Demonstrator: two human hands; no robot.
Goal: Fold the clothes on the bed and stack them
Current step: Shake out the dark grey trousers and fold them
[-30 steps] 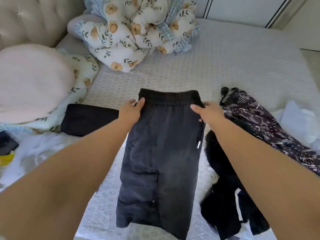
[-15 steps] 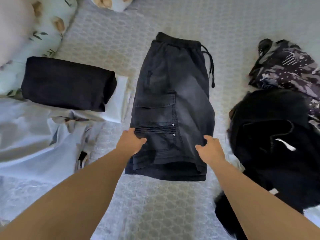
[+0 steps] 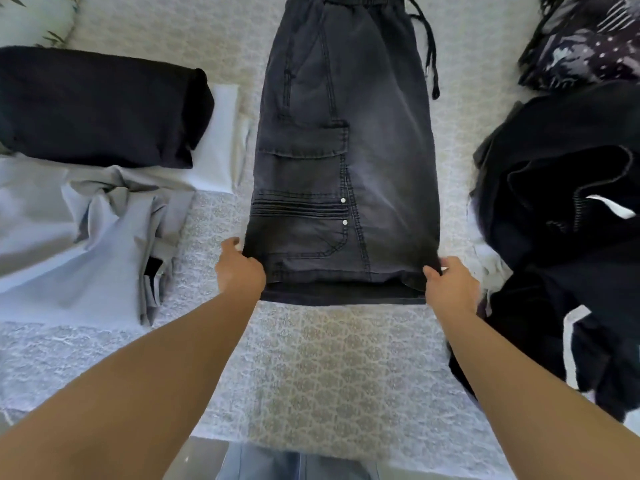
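Faded charcoal cargo shorts lie on a white bedspread with a beige lattice pattern; a black folded garment, pale grey cloth, and black-and-white patterned fabric lie around them.

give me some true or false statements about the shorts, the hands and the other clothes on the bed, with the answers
1. Both hands grip the hem corners of the dark grey shorts. True: left hand, right hand.
2. The shorts lie crumpled in a heap. False: they lie flat and lengthwise, waistband away from the person.
3. A folded black garment lies left of the shorts. True.
4. The drawstring hangs off the shorts' left side. False: it lies on their right side.
5. The black clothes pile on the right is neatly folded. False: it is rumpled.
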